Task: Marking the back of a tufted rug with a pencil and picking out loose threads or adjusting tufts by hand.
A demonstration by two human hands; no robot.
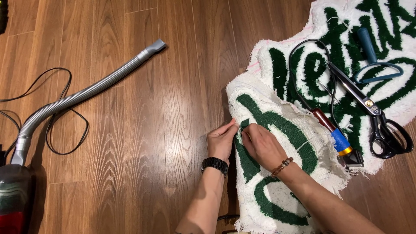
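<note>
The rug (277, 130) ran off the top, right and bottom edges. The vacuum cleaner (13, 199) was cut by the left and bottom edges. The right hand (262, 145) hid whatever its fingertips pinched; both forearms left the frame below.

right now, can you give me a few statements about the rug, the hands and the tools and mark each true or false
1. Both hands pinch the folded-over edge of the green and white tufted rug. True: left hand, right hand.
2. The black scissors lie on the bare floor. False: they rest on the rug.
3. The grey vacuum hose lies on the wooden floor, apart from the rug. True.
4. The right hand holds the trimmer with the blue band. False: it lies untouched on the rug.
</note>
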